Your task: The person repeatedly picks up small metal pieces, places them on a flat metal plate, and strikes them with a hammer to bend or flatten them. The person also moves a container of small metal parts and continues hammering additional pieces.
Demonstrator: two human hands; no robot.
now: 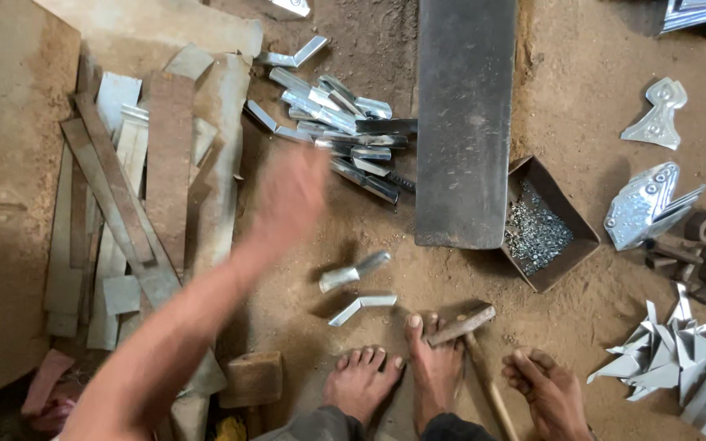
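My left hand [292, 196] is blurred in motion over the dirt floor, fingers spread, with nothing visible in it. It is just short of a pile of bent shiny metal pieces [337, 114]. Two more bent pieces [353, 272] [361, 306] lie below it. My right hand [545, 392] rests low at the right, loosely curled, beside the wooden handle of a hammer [461, 325]. The hammer's head lies against my bare feet [435, 367].
A long dark steel plate [463, 122] lies at centre top, with a cardboard box of small fasteners [561, 265] at its right. Rusty flat strips [124, 204] are stacked at left. Shaped shiny brackets [651, 204] and offcuts [672, 351] sit at right. A wooden block [251, 380] lies near my feet.
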